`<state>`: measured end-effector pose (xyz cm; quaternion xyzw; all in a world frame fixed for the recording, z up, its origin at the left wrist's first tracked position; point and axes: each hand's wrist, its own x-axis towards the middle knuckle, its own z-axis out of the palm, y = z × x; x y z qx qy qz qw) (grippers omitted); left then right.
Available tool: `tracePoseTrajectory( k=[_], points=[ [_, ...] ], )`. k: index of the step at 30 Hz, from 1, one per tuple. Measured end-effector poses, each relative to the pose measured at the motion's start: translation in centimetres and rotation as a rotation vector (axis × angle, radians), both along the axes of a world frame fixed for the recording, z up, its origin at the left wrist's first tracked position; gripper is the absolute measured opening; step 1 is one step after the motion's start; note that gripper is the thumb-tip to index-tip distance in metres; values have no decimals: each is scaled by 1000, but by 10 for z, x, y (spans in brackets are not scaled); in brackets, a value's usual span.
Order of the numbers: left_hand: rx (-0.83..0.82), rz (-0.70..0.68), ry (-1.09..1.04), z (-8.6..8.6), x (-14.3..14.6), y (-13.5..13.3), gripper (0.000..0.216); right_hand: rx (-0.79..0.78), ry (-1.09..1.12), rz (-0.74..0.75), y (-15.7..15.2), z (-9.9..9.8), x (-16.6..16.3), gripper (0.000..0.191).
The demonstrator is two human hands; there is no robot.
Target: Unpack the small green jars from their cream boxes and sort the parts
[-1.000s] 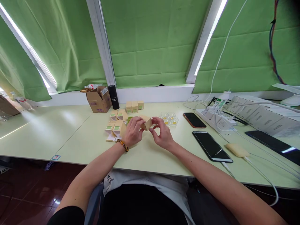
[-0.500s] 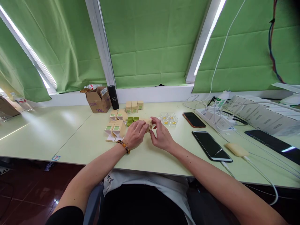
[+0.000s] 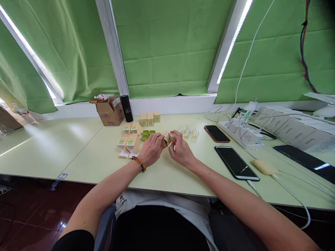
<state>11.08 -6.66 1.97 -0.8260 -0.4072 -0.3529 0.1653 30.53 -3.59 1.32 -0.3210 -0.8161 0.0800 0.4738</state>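
A small beige cardboard box (image 3: 166, 138) is between my two hands above the table, with its near end standing open. My left hand (image 3: 152, 149), with a beaded bracelet at the wrist, is closed around the box's left side. Thumb and fingers of my right hand (image 3: 180, 148) pinch a flap on its right. Left of my hands stand several beige boxes with unfolded ends (image 3: 132, 143). Small green containers (image 3: 148, 134) sit just beyond my left hand. Clear plastic cups with yellow bits inside (image 3: 188, 132) lie beyond my right hand.
Three closed beige boxes (image 3: 150, 119) stand at the back. A brown carton (image 3: 110, 112) and a black cylinder (image 3: 126, 108) are at back left. Rightward lie phones (image 3: 237, 162), a power strip (image 3: 239, 132), a yellowish charger (image 3: 265, 167), cables and a row of white boxes (image 3: 293, 129).
The box in my hands has turned so that its open end now shows toward me. My right fingers have closed in on its flap.
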Motion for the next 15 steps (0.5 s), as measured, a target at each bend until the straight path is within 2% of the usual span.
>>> tracePoseTrajectory(
  k=[6, 10, 15],
  points=[
    [-109, -7, -143, -3, -4, 2, 57, -60, 230, 39, 8, 1, 6, 40],
    [-225, -15, -193, 0, -6, 2, 49, -64, 290, 4, 12, 3, 8, 37],
    [-274, -72, -228, 7, -3, -1, 33, 130, 269, -98, 18, 8, 12, 37]
  ],
)
